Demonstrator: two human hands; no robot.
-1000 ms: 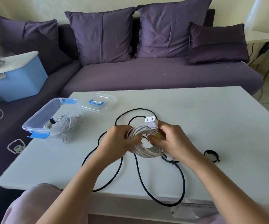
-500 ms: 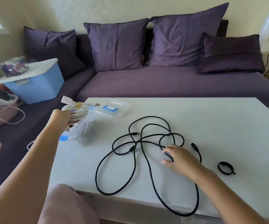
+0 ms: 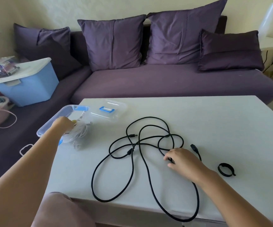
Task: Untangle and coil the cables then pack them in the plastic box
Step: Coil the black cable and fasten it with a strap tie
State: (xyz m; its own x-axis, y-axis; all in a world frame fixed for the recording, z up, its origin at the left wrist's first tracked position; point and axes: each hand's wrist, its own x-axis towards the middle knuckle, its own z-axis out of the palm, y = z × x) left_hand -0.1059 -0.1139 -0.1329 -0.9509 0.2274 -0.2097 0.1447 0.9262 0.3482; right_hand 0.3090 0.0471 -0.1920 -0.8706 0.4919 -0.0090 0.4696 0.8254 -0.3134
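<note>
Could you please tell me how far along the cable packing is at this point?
Done: white cable coils are in the plastic box. In hand: the left hand grips one coil there, and the right hand pinches the black cable, which lies in tangled loops on the table. Left: untangle and coil it, probably bind it with the black strap, pack it and fit the lid.

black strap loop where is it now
In the head view the small black strap loop lies on the white table at the right, just right of the right hand and the tangled black cable.
</note>
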